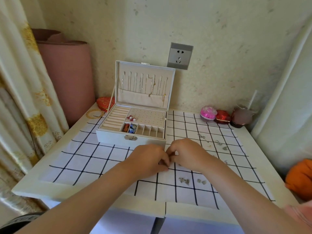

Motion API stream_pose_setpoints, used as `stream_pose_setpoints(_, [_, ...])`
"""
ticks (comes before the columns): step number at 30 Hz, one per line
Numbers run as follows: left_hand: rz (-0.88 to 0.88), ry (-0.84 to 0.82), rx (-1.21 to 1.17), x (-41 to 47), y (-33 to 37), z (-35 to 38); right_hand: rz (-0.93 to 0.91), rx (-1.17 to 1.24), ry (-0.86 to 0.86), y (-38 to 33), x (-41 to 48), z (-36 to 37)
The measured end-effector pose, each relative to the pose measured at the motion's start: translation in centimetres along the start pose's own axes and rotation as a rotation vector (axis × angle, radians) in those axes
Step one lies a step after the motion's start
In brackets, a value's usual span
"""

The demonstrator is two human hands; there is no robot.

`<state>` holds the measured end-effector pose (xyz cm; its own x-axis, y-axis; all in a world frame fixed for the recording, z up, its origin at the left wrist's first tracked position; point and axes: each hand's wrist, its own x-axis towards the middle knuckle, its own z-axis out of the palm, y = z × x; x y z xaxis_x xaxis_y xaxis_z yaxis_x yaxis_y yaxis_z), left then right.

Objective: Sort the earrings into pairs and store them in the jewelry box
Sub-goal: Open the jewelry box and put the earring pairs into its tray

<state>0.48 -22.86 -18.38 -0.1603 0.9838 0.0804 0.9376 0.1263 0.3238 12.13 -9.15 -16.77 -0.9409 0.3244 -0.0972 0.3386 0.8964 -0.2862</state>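
Cream speckled wall (pixel 219 39) w/ grey socket (pixel 180 56). White table (pixel 49 159) against it, covered by grid-check cloth (pixel 101 152). Floral curtain (pixel 16 81) on L, pink fabric roll (pixel 67 73) in corner. White panel (pixel 287 90) on R. Soft daylight.

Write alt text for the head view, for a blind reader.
The left hand and right hand meet fingertip to fingertip over a checked cloth, in front of an open jewelry box; whether they hold anything is hidden. Small silver earrings lie scattered on the cloth to the right.

White table (pixel 32 181) bears checked cloth (pixel 94 159), gold bangles (pixel 94 114).
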Motion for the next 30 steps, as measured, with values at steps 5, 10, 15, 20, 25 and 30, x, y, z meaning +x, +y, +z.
stream_pose_setpoints(5, [-0.034, -0.046, -0.109, 0.0, -0.8, -0.8, -0.004, 0.007, -0.019, -0.1, 0.1, 0.0])
stream_pose_setpoints(10, [-0.036, 0.019, -0.201, -0.1, -1.9, -2.3, 0.040, 0.189, 0.028, 0.2, 0.1, -1.1])
stream_pose_setpoints(15, [-0.072, 0.139, -0.350, 0.5, -3.1, -4.6, 0.118, 0.339, 0.276, 1.0, 1.3, -2.6])
stream_pose_setpoints(20, [-0.163, 0.258, -0.474, 1.6, -4.2, -5.9, 0.184, 0.280, 0.538, 1.1, 4.0, -2.3])
stream_pose_setpoints(25, [-0.253, 0.288, -0.454, 2.9, -5.6, -5.7, 0.194, 0.133, 0.592, 0.3, 6.8, -2.0])
stream_pose_setpoints(30, [-0.285, 0.303, -0.447, 3.3, -6.8, -5.9, 0.143, -0.061, 0.544, -0.1, 8.3, -1.6])
